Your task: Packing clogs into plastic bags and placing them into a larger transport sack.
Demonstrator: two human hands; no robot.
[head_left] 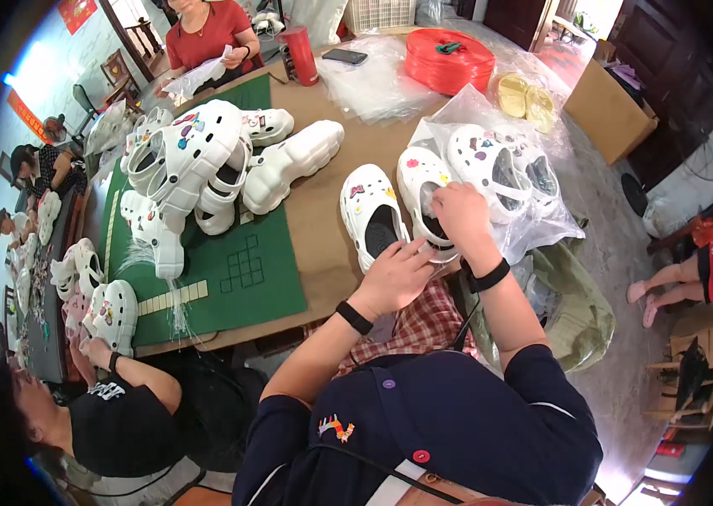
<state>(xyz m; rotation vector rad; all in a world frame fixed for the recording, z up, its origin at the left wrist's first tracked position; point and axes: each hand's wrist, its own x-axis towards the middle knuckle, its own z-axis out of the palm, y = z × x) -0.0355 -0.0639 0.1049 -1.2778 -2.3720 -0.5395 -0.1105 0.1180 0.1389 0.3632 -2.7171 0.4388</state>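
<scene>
Two white clogs with charms lie side by side in front of me, toes pointing away: a left clog (362, 196) with a pink bow charm and a right clog (414, 174) with a red flower charm. My left hand (394, 271) rests at the heels, its bent fingers closed on the left clog's heel edge. Over the right clog's opening is my right hand (462, 218), with curled fingers pinched together; what lies between the fingertips is hidden. Just beyond it, another pair of white clogs (468, 152) lies on and partly within a clear plastic bag (565, 221).
A pile of white clogs (213, 126) stands on the green mat (263, 244) to the left. Red twine (445, 63), plastic sheets (365, 93), a phone (344, 56) and a red flask (298, 56) lie farther back. A green sack (588, 304) sits at right. Co-workers sit left and behind.
</scene>
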